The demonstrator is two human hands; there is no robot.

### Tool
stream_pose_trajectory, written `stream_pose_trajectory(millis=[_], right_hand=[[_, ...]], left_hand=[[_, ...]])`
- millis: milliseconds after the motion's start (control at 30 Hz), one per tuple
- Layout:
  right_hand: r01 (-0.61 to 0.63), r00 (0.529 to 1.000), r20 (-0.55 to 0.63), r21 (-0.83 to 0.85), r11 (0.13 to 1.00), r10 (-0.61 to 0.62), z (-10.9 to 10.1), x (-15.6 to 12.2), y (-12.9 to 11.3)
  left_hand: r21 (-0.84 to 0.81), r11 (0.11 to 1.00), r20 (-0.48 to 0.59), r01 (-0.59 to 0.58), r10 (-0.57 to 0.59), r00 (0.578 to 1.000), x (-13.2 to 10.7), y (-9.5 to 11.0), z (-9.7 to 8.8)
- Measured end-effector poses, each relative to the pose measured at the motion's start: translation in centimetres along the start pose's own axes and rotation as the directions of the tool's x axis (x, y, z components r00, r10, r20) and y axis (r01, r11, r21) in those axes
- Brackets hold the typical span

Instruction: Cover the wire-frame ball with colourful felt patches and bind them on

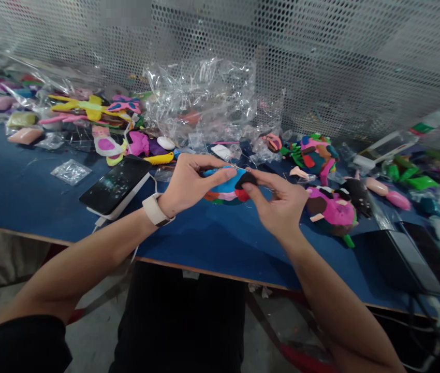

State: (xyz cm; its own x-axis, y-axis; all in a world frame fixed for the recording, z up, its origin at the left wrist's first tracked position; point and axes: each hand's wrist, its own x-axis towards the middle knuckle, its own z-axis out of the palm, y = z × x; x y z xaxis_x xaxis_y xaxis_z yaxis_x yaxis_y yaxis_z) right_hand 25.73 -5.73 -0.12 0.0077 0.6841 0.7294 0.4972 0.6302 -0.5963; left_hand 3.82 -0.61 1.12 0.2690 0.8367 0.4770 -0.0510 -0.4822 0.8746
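My left hand [189,184], with a white watch on its wrist, grips a multicoloured clay figure [223,190] that is blue on top with pink, orange and red parts below. It is held above the blue table [212,238]. My right hand [282,204] pinches a small black lump of clay [245,180] between thumb and forefinger, touching the figure's right end. Both hands have their fingers closed.
A phone [116,184] on a white power bank lies to the left. A pink and brown clay figure [331,210] lies right of my hands, more colourful clay shapes [315,153] behind. Crumpled clear plastic [204,101] lies by the perforated wall. A dark tablet [414,259] lies at the right.
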Motion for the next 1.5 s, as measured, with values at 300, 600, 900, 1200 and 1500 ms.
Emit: stream_pose_trajectory(millis=[300,600,900,1200,1500], right_hand=[[-0.041,0.998,0.057,-0.006,0.999,0.041,-0.2,0.4,0.0],[-0.003,0.998,0.063,-0.066,0.998,0.007,0.4,-0.1,0.0],[-0.057,0.992,0.112,-0.037,0.998,0.060,-0.3,0.4,0.6],[0.028,0.985,0.173,-0.008,1.000,-0.027,-1.3,0.9,1.3],[0.326,0.943,0.120,-0.158,0.932,-0.310,-1.5,0.1,2.4]], left_hand=[[0.020,0.999,0.086,-0.038,0.036,0.996,0.8,-0.2,-0.7],[0.075,0.995,0.064,-0.067,0.062,0.996,0.3,0.1,-0.2],[0.237,0.947,0.299,-0.218,0.143,0.944,1.2,0.3,-1.6],[0.402,0.880,0.348,-0.252,0.107,0.931,0.9,-0.2,-1.9],[0.490,0.742,0.403,-0.458,0.273,0.874,-0.4,-0.6,-2.2]])
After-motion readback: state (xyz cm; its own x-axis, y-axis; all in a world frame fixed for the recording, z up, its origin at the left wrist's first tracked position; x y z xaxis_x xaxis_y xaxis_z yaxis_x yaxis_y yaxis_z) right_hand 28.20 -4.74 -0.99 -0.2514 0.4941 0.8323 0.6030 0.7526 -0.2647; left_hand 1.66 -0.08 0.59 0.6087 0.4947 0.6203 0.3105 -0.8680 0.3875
